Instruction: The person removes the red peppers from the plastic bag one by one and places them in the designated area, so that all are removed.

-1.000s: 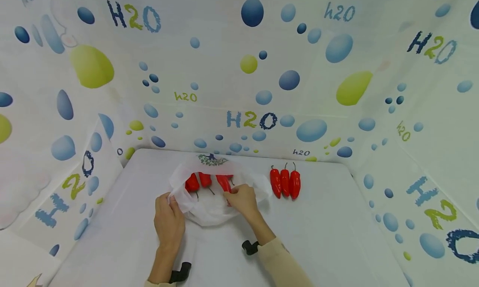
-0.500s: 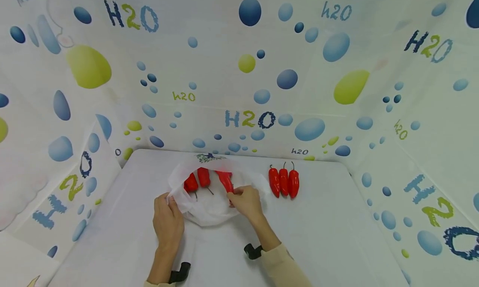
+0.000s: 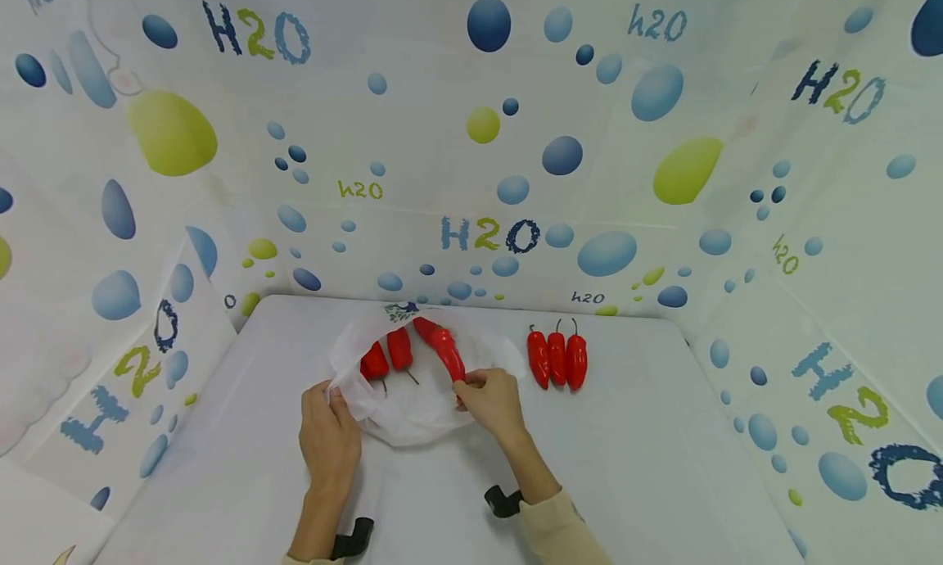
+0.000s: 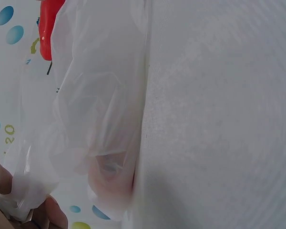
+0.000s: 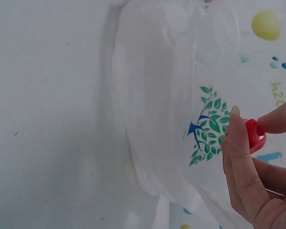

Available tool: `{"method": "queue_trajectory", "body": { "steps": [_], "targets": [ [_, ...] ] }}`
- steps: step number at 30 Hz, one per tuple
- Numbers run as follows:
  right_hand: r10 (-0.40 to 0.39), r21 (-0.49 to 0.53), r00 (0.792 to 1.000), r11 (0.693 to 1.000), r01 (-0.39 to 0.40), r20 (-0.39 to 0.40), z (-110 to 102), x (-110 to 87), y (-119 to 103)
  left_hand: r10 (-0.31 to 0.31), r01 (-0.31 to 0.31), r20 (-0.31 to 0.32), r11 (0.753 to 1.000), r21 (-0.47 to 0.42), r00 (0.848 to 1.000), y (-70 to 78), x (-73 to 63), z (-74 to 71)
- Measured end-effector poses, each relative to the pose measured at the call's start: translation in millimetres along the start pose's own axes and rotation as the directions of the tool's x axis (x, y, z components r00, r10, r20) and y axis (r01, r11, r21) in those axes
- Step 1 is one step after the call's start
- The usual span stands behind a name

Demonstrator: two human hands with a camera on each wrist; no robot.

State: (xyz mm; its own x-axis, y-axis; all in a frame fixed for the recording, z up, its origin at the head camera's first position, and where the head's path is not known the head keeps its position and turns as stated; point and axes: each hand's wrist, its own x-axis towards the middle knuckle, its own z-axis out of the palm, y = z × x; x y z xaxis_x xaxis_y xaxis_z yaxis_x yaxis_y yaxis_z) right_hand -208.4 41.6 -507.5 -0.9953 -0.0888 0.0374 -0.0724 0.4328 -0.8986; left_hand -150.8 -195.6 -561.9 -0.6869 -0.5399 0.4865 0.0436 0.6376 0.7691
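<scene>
A thin white plastic bag [image 3: 420, 425] with a printed tree lies with its mouth toward me. My left hand [image 3: 329, 438] pinches the left edge of that mouth, and the left wrist view shows bunched film [image 4: 26, 191] between thumb and fingers. In my right hand [image 3: 495, 401] the tip of a long red chili pepper [image 3: 446, 350] is pinched, its thick end pointing away inside the opening. Two more red peppers, one at the left [image 3: 374, 363] and one beside it [image 3: 399, 350], sit in the bag, stems toward me. The right wrist view catches the held pepper's red tip [image 5: 253, 133] between thumb and fingers.
Three red chili peppers [image 3: 557, 359] lie side by side on the white table [image 3: 648, 450], right of the bag, stems pointing away. White sheeting [image 3: 412, 123] printed with blue and green drops rises behind the table and along both sides.
My right hand has drawn slightly right and toward me, tilting the held pepper so more of it shows in the bag's opening. The left hand keeps its grip on the edge.
</scene>
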Motion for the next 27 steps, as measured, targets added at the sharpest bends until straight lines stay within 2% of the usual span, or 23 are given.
{"method": "queue_trajectory", "body": {
  "steps": [10, 27],
  "targets": [
    [0.002, 0.030, 1.000, 1.000, -0.002, -0.005, -9, -4.2, -1, 0.017, -0.017, -0.005, 1.000, -0.005, 1.000, -1.0, -0.8, 0.8],
    [-0.005, 0.030, 1.000, 1.000, 0.006, -0.029, -31, -13.6, -8, -0.008, 0.009, 0.003, 1.000, -0.008, 1.000, 0.2, -0.1, 0.3]
  ]
}}
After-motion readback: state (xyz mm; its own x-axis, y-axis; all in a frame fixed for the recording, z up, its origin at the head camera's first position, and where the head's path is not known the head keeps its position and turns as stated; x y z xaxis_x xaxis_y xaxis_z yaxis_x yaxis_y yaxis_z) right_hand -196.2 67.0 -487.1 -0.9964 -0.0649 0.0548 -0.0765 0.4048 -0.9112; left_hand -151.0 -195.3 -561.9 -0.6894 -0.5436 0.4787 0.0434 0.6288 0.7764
